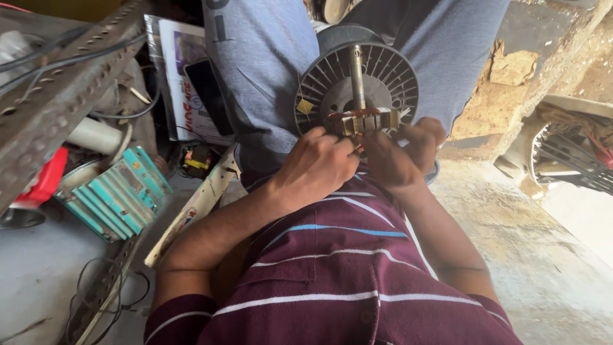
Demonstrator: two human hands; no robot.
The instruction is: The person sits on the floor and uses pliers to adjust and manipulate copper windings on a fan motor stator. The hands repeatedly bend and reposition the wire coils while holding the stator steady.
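Teal circuit boards (pixel 115 198) left of motor (pixel 357 89)

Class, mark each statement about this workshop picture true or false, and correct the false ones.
1. Both hands, the left hand and the right hand, are at the motor part. True.
2. The motor part's shaft lies flat on the floor. False: it stands up from the finned disc.
3. A stack of teal circuit boards lies at the person's left. True.
4. The person wears a plain white shirt. False: the shirt is maroon with stripes.
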